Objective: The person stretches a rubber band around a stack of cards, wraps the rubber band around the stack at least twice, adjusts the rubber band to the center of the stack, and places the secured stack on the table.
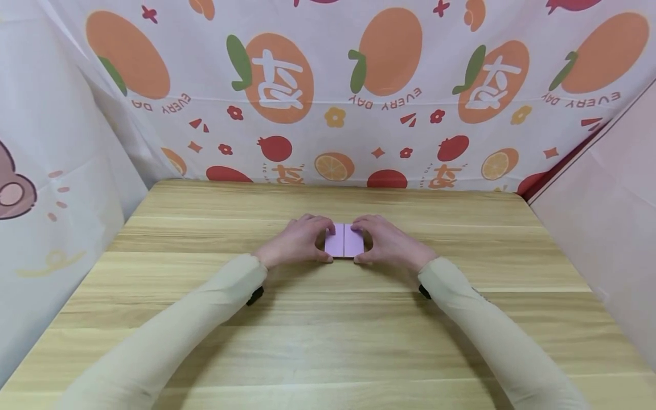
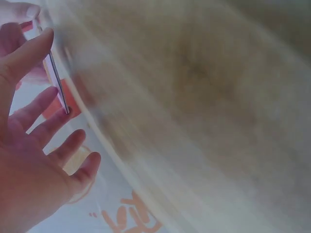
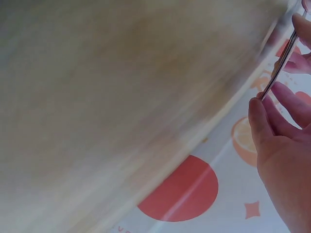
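A small thin lilac piece [image 1: 353,244], made of two flat halves with a narrow line between them, lies level between both hands in the head view. My left hand [image 1: 299,239] pinches its left side, thumb at the near edge and fingertips at the far edge. On the opposite side my right hand [image 1: 392,242] grips it the same way. Both wrist views show the lilac piece [image 2: 58,82] nearly edge-on as a slim slab with a dark, shiny rim. Its outer corners are partly hidden by fingers. What kind of thing it is I cannot tell.
A wood-grain table [image 1: 328,341] spreads under the hands. Behind it hangs a white curtain [image 1: 328,136] printed with fruit, and pale cloths hang at the left [image 1: 56,171] and right [image 1: 605,228]. A black strap [image 1: 254,295] shows below the left cuff.
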Demonstrator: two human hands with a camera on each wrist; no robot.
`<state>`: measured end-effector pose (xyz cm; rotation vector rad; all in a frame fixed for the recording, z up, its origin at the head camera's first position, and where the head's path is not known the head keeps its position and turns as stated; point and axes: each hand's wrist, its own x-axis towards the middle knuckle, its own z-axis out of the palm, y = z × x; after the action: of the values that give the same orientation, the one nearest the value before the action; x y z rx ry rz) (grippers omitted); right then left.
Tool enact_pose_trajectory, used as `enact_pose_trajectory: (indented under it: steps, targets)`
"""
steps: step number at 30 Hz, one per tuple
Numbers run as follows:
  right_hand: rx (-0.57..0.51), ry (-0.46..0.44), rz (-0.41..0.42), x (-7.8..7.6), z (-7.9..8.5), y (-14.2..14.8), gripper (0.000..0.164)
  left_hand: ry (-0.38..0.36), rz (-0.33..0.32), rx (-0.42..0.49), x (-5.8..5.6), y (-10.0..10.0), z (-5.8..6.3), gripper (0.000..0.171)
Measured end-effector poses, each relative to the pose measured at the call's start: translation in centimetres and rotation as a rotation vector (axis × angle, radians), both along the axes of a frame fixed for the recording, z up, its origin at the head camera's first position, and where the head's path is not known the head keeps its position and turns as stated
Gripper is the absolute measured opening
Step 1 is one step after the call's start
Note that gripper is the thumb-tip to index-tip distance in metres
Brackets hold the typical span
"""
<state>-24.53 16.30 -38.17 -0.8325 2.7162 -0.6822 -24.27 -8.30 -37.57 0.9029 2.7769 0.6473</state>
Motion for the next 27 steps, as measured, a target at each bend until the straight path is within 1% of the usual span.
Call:
enact_pose_trajectory:
  steps: [4, 9, 13, 16, 23, 27]
  targets:
    - [0.014, -0.003, 0.01, -0.3, -0.2, 0.1, 0.073, -0.008, 0.003, -0.018, -0.1, 0.1, -0.2, 0.053]
    - [-0.003, 0.004, 0.053, -0.7, -0.6, 0.3, 0.07, -0.019, -0.008, -0.024, -0.3, 0.0, -0.3, 0.055]
    - [-0.012, -0.025, 0.09, -0.9, -0.7, 0.6, 0.07, -0.038, -0.022, -0.016, -0.6, -0.3, -0.7, 0.056]
    - [-0.011, -0.046, 0.102, -0.9, -0.7, 0.9, 0.07, -0.05, -0.032, -0.019, -0.8, -0.6, -0.9, 0.056]
    - [0.001, -0.054, 0.099, -1.1, -0.8, 0.9, 0.071, -0.056, -0.033, -0.02, -0.9, -0.7, -0.9, 0.058]
    - [0.003, -0.06, 0.092, -1.0, -0.9, 0.9, 0.073, -0.065, -0.049, -0.005, -1.0, -0.8, -1.0, 0.057]
